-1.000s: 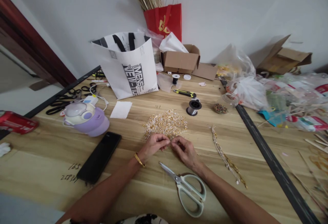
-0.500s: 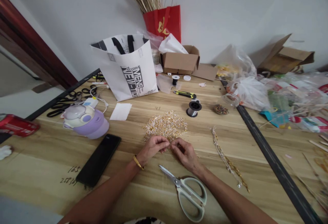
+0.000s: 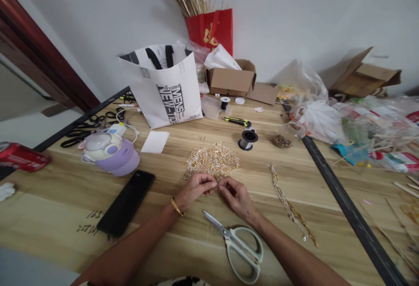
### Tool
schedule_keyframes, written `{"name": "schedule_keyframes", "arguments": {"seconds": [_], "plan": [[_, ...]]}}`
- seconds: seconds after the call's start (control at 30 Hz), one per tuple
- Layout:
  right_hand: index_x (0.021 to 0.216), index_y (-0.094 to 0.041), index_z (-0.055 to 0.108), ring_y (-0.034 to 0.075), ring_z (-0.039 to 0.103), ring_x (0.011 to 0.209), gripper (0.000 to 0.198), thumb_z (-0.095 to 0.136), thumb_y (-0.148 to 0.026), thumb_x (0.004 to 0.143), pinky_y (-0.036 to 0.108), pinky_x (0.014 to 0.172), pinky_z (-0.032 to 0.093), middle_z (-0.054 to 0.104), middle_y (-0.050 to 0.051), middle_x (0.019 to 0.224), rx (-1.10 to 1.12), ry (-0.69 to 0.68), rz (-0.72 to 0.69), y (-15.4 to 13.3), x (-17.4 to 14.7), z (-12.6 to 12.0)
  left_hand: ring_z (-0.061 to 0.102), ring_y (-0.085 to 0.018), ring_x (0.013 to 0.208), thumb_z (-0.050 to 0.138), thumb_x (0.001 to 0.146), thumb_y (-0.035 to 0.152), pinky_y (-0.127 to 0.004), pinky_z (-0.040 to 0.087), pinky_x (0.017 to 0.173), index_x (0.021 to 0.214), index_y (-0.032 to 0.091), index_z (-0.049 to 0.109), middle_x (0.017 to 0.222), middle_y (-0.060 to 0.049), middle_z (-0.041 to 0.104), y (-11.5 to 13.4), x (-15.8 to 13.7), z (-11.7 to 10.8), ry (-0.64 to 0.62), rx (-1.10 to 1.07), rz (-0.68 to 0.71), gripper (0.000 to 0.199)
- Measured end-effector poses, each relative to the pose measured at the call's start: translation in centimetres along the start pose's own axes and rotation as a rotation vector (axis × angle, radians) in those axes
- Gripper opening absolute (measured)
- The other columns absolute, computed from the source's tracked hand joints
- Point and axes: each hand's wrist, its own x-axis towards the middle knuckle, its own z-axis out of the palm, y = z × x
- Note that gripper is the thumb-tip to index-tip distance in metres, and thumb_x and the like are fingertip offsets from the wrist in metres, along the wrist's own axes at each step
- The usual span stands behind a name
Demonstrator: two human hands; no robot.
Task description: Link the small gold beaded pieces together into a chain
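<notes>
At the near edge of a pile of small gold and clear beads [image 3: 212, 157], my two hands meet fingertip to fingertip. My left hand [image 3: 199, 184], with a gold bracelet at its wrist, is closed in a pinch. Opposite it, my right hand [image 3: 236, 194] pinches too. Whatever lies between the fingertips is too small to make out. Scissors [image 3: 234, 244] with pale green handles lie just below the hands, blades partly apart. To the right rest beaded strands [image 3: 290, 203] in gold and clear.
A black phone [image 3: 127, 203] and a purple-and-white device [image 3: 111, 153] are on the left, near a red can [image 3: 24, 157]. Behind the beads are a wire spool [image 3: 248, 140], a yellow-black utility knife [image 3: 236, 121] and a white bag [image 3: 166, 90]. A jar [image 3: 294, 128] tips over some dark beads.
The view has shifted very slightly. Both hands keep the same pinched pose at the bead pile, and nothing else has visibly moved.
</notes>
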Motion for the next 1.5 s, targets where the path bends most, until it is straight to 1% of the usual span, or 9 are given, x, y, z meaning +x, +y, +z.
{"name": "schedule_keyframes", "arguments": {"seconds": [0.27,0.77,1.1,1.3,1.5], "plan": [[0.079,-0.016,0.057,0.012,0.049,0.061,0.018,0.05,-0.029,0.088,0.022,0.056,0.038,0.057,0.001,0.068,0.015,-0.003,0.001,0.5,0.01,0.13,0.049,-0.009,0.054,0.069,0.067,0.048,-0.021,0.038,0.054,0.072,0.009,0.062,0.058,0.001,0.056,-0.25,0.16,-0.02,-0.002,0.02,0.002,0.04],[0.078,-0.015,0.057,0.011,0.049,0.058,0.016,0.05,-0.027,0.088,0.021,0.053,0.037,0.059,0.002,0.068,0.002,0.036,-0.003,0.27,-0.04,0.24,0.049,-0.008,0.052,0.068,0.068,0.048,-0.021,0.039,0.052,0.07,0.009,0.061,0.056,0.001,0.055,-0.26,0.14,0.12,0.002,0.046,0.017,0.039],[0.078,-0.016,0.057,0.011,0.048,0.056,0.016,0.051,-0.027,0.088,0.021,0.052,0.037,0.058,0.001,0.066,-0.006,0.023,0.005,0.43,-0.04,0.16,0.053,-0.009,0.053,0.069,0.069,0.044,-0.021,0.042,0.054,0.071,0.01,0.062,0.057,0.0,0.058,-0.61,0.33,-0.09,-0.024,0.045,0.012,0.035],[0.079,-0.016,0.058,0.011,0.048,0.056,0.015,0.051,-0.026,0.087,0.021,0.053,0.037,0.058,0.001,0.067,-0.022,0.018,-0.003,0.56,-0.05,0.15,0.053,-0.01,0.054,0.069,0.069,0.041,-0.022,0.043,0.055,0.073,0.01,0.063,0.059,0.0,0.059,-1.04,0.39,-0.05,0.001,0.068,0.024,0.032],[0.078,-0.016,0.058,0.011,0.049,0.056,0.016,0.052,-0.027,0.087,0.021,0.053,0.038,0.059,0.001,0.066,-0.029,0.007,0.007,0.49,-0.04,0.12,0.052,-0.01,0.055,0.065,0.071,0.037,-0.022,0.042,0.056,0.07,0.01,0.061,0.059,0.0,0.056,-0.61,0.07,0.24,0.018,0.129,0.062,0.027]]}}
